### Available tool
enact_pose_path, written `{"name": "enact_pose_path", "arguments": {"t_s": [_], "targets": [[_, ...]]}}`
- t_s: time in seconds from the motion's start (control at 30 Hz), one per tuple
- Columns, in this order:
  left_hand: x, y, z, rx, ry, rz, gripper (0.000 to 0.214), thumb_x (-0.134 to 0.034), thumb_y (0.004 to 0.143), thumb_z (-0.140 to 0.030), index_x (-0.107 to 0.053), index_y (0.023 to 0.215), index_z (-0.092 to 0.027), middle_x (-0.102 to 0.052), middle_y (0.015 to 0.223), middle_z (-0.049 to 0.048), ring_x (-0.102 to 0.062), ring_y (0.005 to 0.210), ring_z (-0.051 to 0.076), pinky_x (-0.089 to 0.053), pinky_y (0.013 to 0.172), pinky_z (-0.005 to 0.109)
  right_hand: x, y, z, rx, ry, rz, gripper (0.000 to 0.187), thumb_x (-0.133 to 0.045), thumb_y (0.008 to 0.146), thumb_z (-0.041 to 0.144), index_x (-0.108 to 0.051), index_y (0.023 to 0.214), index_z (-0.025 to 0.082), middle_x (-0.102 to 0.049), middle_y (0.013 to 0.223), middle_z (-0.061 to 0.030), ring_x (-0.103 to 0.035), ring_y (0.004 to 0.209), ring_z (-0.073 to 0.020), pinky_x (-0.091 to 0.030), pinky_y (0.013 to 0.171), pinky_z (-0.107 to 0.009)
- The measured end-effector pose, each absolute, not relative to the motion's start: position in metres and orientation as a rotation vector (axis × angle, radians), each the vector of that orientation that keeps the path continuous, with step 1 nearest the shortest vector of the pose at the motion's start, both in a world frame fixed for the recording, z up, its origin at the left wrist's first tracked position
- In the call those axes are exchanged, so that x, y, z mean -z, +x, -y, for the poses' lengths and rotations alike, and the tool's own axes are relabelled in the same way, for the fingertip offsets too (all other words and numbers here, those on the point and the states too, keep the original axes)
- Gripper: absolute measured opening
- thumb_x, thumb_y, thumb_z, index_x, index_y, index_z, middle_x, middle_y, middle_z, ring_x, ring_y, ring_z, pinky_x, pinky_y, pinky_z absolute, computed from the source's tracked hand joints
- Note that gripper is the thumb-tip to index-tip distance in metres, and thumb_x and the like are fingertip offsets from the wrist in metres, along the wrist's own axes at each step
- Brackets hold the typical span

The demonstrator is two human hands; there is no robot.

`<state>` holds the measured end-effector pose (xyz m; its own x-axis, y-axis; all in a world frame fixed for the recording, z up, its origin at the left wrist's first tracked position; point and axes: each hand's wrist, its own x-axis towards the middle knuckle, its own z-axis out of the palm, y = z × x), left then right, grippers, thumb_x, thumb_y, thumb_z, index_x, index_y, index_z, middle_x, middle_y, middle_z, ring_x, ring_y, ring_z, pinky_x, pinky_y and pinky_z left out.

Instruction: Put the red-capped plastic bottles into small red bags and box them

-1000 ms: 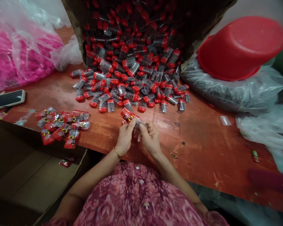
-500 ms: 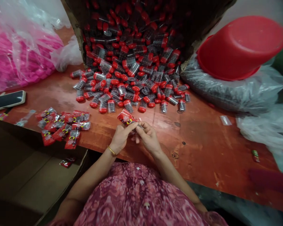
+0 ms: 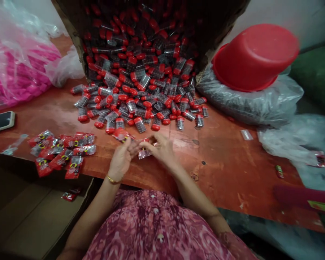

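Note:
My left hand (image 3: 121, 159) and my right hand (image 3: 161, 150) meet over the red wooden table (image 3: 227, 169), both pinched on a small red and clear packet (image 3: 141, 148). The red printed end of the packet sticks out to the left above my left fingers, and a clear end hangs below my right fingers. Motion blurs the fingers. Just beyond my hands lies a spill of small clear tubes with red caps (image 3: 141, 104), poured out of a tipped dark box (image 3: 148, 32). A pile of filled red packets (image 3: 62, 150) lies to the left of my left hand.
A phone (image 3: 0, 121) lies at the table's left edge. A bag of pink items (image 3: 16, 72) sits at the back left. An upturned red basin (image 3: 253, 57) rests on a plastic bag of dark items (image 3: 249, 103). A cardboard box (image 3: 35, 220) stands below the table's left.
The view has shifted, so everything sits further left in the frame. My hands have dropped closer to the table with the packet, and my right hand now reaches across it.

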<state>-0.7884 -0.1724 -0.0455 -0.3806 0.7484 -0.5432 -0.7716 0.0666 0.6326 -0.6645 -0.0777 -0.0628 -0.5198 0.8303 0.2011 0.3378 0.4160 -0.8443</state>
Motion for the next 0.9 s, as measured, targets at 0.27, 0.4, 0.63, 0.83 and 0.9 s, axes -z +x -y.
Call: {"name": "enact_pose_path", "arguments": {"t_s": [0.27, 0.4, 0.63, 0.83, 0.9], "targets": [[0.057, -0.892, 0.203, -2.446, -0.533, -1.513, 0.04, -0.025, 0.095, -0.041, -0.057, 0.08, -0.022, -0.07, 0.088, 0.001, -0.065, 0.091, 0.01, -0.05, 0.084, 0.022, 0.086, -0.613, -0.008, -0.167, -1.454, 2.409, 0.037, -0.048, 0.084, 0.023, -0.054, 0.118, 0.01, -0.053, 0.119, -0.02, -0.051, 0.101, -0.0305, -0.042, 0.085, -0.044], [0.06, -0.88, 0.209, -2.558, -0.344, -1.481, 0.046, -0.017, 0.092, -0.042, -0.059, 0.091, -0.024, -0.059, 0.127, 0.0038, -0.052, 0.119, 0.012, -0.044, 0.097, 0.026, 0.105, -0.602, 0.01, -0.212, -1.185, 2.504, 0.037, -0.039, 0.08, 0.009, -0.056, 0.112, 0.014, -0.054, 0.121, -0.015, -0.052, 0.1, -0.0264, -0.044, 0.085, -0.04], [0.064, -0.796, 0.184, -1.829, 0.779, -2.063, 0.038, -0.059, 0.074, -0.053, -0.068, 0.094, -0.021, -0.066, 0.114, 0.0102, -0.056, 0.115, 0.026, -0.036, 0.104, 0.046, 0.121, -0.6, 0.02, -0.276, -1.08, 2.352, 0.045, -0.036, 0.073, 0.004, -0.049, 0.115, 0.013, -0.054, 0.122, -0.0155, -0.05, 0.108, -0.0249, -0.042, 0.093, -0.041], [0.072, -0.774, 0.176, -0.781, 1.517, -2.326, 0.033, -0.066, 0.074, -0.038, -0.07, 0.103, -0.024, -0.052, 0.134, 0.0117, -0.034, 0.133, 0.036, -0.022, 0.108, 0.057, 0.115, -0.599, 0.03, -0.199, -1.129, 2.296, 0.036, -0.042, 0.084, 0.023, -0.049, 0.117, 0.011, -0.05, 0.124, -0.0199, -0.047, 0.11, -0.0288, -0.039, 0.092, -0.045], [0.074, -0.777, 0.177, -0.662, 1.49, -2.346, 0.034, -0.064, 0.076, -0.041, -0.069, 0.106, -0.027, -0.052, 0.135, 0.0106, -0.035, 0.132, 0.036, -0.025, 0.106, 0.057, 0.108, -0.601, 0.043, -0.18, -1.089, 2.354, 0.041, -0.046, 0.086, 0.036, -0.051, 0.118, 0.011, -0.051, 0.123, -0.0197, -0.046, 0.11, -0.0299, -0.038, 0.091, -0.044]]}}
